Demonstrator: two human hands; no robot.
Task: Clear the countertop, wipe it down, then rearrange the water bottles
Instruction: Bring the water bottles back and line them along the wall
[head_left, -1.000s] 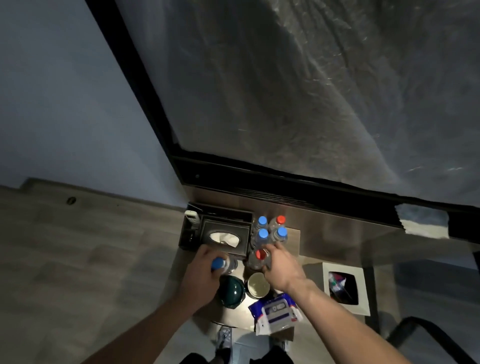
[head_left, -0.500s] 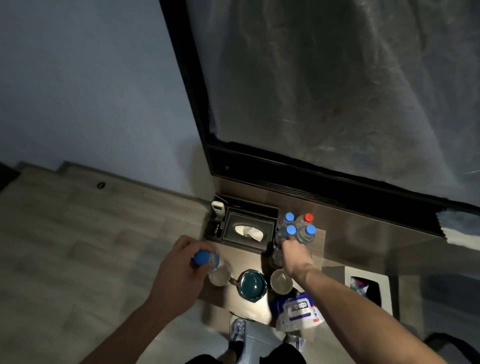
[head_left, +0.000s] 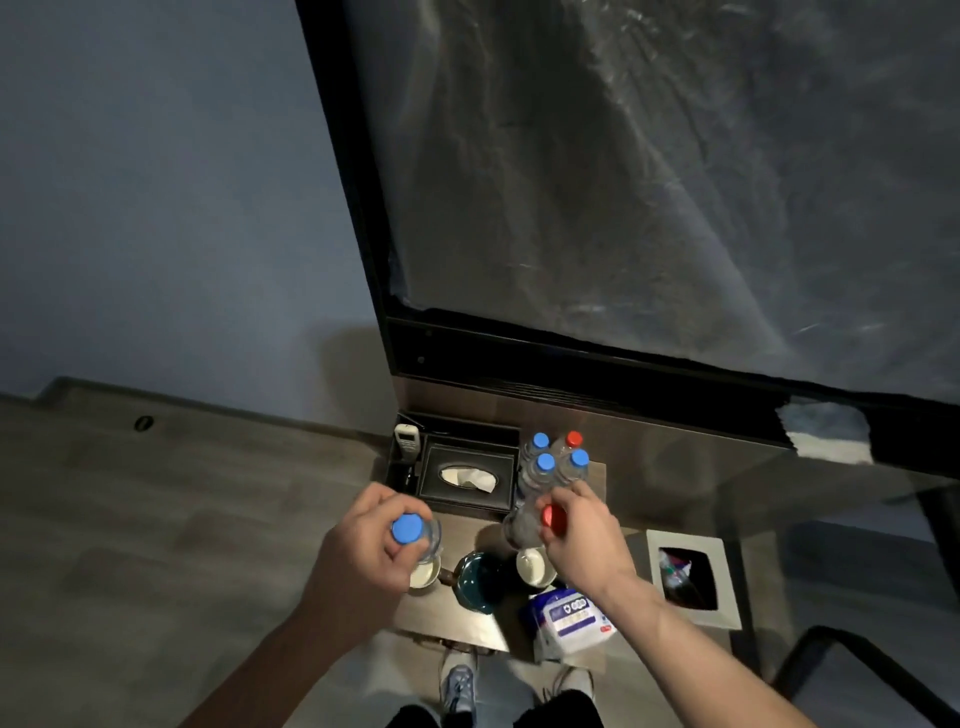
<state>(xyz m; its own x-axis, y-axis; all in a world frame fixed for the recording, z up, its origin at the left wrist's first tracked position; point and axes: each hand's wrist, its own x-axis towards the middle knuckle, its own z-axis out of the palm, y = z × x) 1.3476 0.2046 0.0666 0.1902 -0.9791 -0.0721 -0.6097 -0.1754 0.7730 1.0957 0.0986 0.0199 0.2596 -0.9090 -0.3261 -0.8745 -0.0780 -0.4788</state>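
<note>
Six clear plastic water bottles show in all: four stand upright in a tight cluster at the back of the small brown surface (head_left: 597, 470), three with blue caps (head_left: 545, 461) and one with a red cap (head_left: 573, 439). The fifth, a blue-capped clear bottle (head_left: 408, 529), is gripped round its neck by the left hand (head_left: 363, 551), held above the surface's left front. The sixth, a red-capped clear bottle (head_left: 551, 517), is held by the right hand (head_left: 582, 535), fingers curled round its top, just in front of the cluster.

Two pale round cups (head_left: 535, 566) sit either side of one dark teal bowl (head_left: 480, 574) near the front edge; what they hold cannot be told. A black tissue box (head_left: 470, 475) with a white tissue poking from its slot stands at the back left, beside a black tray slot holding a white remote (head_left: 407, 441). A white-and-blue wipes pack (head_left: 569, 618) overhangs the front right corner.

On the floor to the right stands a square bin (head_left: 691, 577) with rubbish inside. The surface is crowded; a bare strip lies right of the cluster.
</note>
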